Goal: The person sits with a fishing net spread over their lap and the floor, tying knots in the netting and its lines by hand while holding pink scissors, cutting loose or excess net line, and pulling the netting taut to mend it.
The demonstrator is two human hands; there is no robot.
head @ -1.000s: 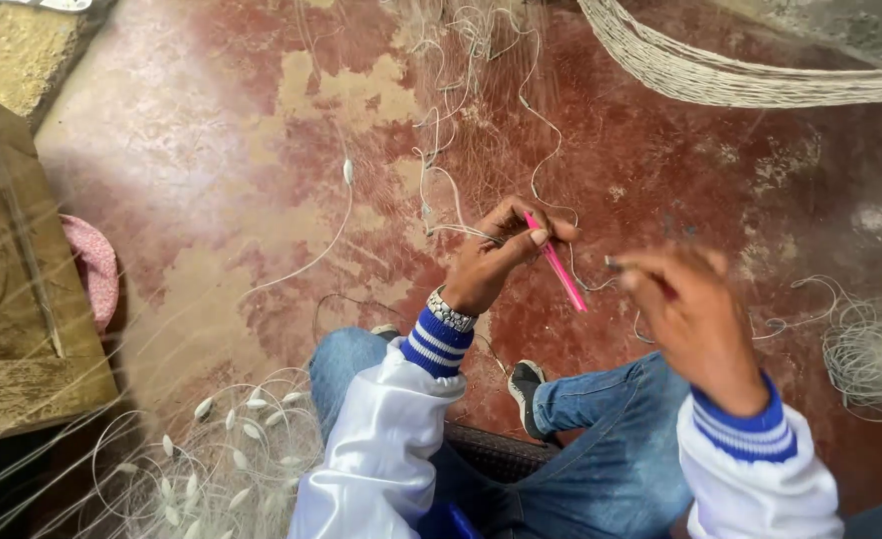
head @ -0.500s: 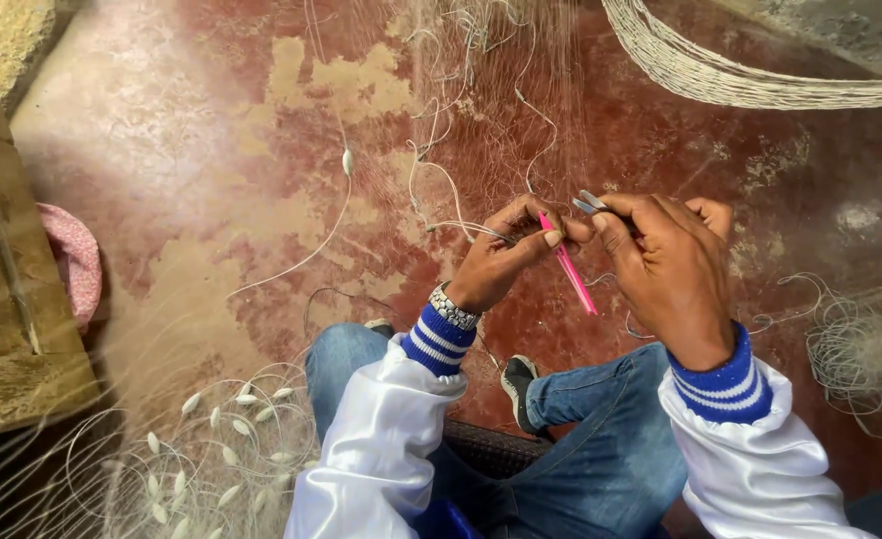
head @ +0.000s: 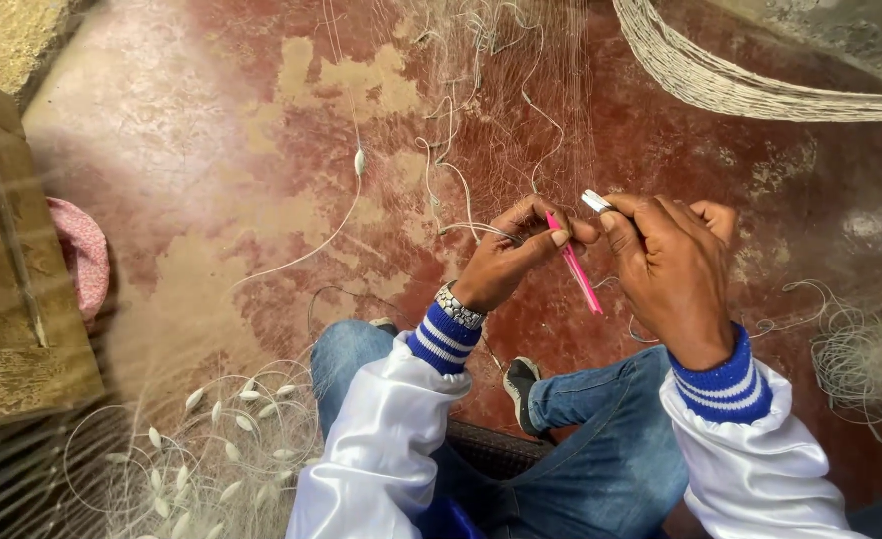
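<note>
My left hand (head: 509, 255) pinches a pink netting needle (head: 575, 268) together with strands of a fine white fishing net (head: 481, 120) that stretches away over the red floor. My right hand (head: 668, 262) is closed against the left one and grips a small silver tool (head: 595, 202) whose tip sticks out above its fingers. Both hands touch at the fingertips. A metal wristwatch sits on my left wrist. I wear white sleeves with blue striped cuffs and blue jeans.
A pile of net with white oval floats (head: 211, 439) lies at lower left. A wooden board (head: 11, 299) and a pink cloth (head: 81, 255) are at left. A coiled woven rim (head: 750, 90) is at upper right, tangled line (head: 860, 349) at right.
My right hand has moved left from apart to meet my left hand at the pink needle. The left hand stayed nearly still.
</note>
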